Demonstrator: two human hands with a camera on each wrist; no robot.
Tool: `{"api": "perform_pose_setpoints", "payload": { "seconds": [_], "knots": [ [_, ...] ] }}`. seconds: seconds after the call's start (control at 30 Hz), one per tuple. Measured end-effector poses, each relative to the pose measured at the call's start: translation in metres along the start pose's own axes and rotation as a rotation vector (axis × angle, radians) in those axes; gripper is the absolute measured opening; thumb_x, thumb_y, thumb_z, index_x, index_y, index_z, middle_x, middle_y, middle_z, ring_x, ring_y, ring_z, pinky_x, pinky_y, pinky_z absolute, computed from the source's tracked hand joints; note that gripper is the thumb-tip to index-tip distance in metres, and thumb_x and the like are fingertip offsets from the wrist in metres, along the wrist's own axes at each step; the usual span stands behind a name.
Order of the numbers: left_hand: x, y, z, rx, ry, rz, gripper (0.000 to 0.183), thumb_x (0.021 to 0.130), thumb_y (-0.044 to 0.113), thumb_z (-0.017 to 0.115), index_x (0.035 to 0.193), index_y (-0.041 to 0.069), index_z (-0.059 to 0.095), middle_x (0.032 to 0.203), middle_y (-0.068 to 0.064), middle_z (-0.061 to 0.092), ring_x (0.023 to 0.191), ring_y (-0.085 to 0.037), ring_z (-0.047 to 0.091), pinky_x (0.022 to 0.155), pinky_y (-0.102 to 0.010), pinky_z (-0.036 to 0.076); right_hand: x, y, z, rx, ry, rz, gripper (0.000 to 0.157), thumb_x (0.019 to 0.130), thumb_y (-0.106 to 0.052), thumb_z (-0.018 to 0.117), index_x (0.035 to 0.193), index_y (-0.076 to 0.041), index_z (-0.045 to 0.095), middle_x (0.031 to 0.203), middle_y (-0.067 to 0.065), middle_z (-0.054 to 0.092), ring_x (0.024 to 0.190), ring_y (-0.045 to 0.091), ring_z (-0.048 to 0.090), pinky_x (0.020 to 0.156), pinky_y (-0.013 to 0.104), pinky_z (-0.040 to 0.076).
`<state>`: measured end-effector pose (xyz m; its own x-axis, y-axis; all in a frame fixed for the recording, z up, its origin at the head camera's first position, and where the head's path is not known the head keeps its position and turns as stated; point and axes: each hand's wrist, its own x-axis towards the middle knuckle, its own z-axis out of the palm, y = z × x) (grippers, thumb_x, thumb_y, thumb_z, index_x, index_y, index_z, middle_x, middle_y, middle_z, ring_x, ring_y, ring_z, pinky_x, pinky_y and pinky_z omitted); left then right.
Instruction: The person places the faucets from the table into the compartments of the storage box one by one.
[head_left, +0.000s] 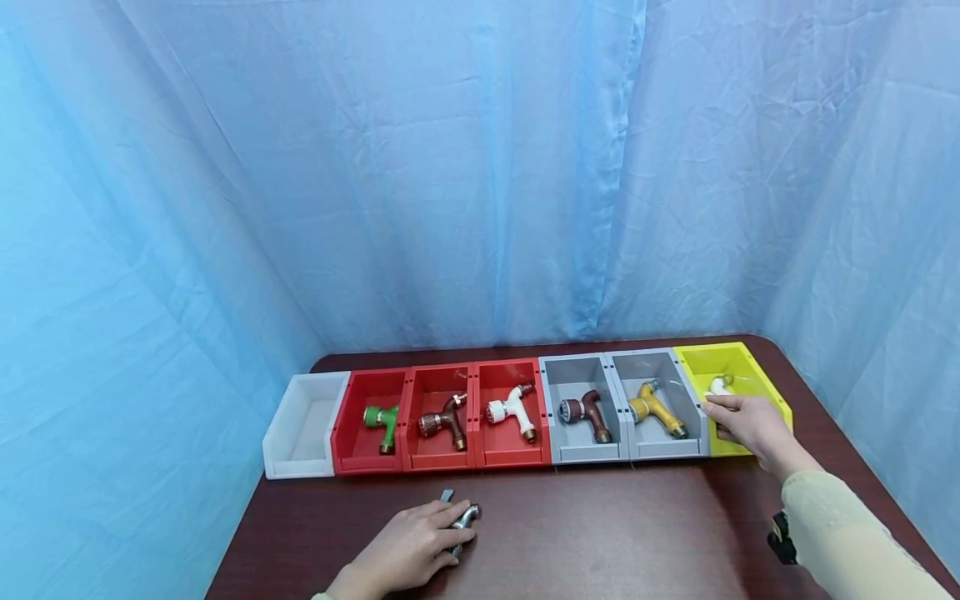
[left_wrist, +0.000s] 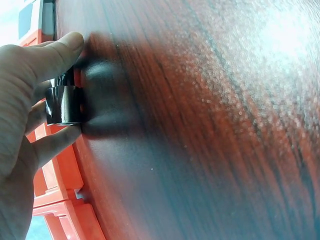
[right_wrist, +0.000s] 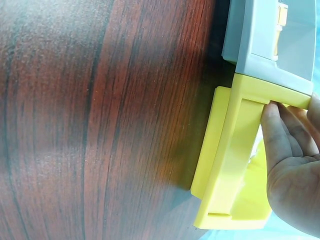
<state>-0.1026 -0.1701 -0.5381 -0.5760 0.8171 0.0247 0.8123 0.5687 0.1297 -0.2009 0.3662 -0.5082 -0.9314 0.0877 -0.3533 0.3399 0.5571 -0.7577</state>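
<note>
On the table's near side my left hand [head_left: 408, 542] holds a chrome tap [head_left: 468, 517]; its thumb and fingers lie about the tap, and part of the tap is hidden under them. The left wrist view shows the tap's dark, shiny round end [left_wrist: 64, 105] between thumb and fingers. At the far right, my right hand [head_left: 753, 427] pinches the side wall of a yellow bin [right_wrist: 235, 155], with fingers inside it. A white tap [head_left: 722, 384] lies in that bin, partly covered by the hand.
Left of the yellow bin stand two grey bins [head_left: 588, 455] with a brown tap [head_left: 587, 414] and a yellow tap [head_left: 658, 410]. Three red bins [head_left: 442, 461] hold green, bronze and white taps. A white bin [head_left: 300, 468] ends the row. Blue curtains [head_left: 450, 167] surround the table.
</note>
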Motion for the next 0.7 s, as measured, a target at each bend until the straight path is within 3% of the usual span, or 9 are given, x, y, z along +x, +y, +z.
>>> {"api": "perform_pose_setpoints", "payload": {
  "seconds": [0.7],
  "knots": [
    [-0.0014, -0.0046, -0.0091, 0.017, 0.041, -0.011, 0.044, 0.081, 0.033, 0.071, 0.124, 0.029, 0.061, 0.134, -0.004, 0.051, 0.121, -0.016, 0.047, 0.088, -0.038, 0.049, -0.0013, -0.0014, 0.0005, 0.023, -0.005, 0.008, 0.07, 0.089, -0.048, 0.056, 0.138, -0.001, 0.04, 0.135, 0.028, 0.039, 0.096, 0.02, 0.059, 0.08, 0.036, 0.053]
  ]
}}
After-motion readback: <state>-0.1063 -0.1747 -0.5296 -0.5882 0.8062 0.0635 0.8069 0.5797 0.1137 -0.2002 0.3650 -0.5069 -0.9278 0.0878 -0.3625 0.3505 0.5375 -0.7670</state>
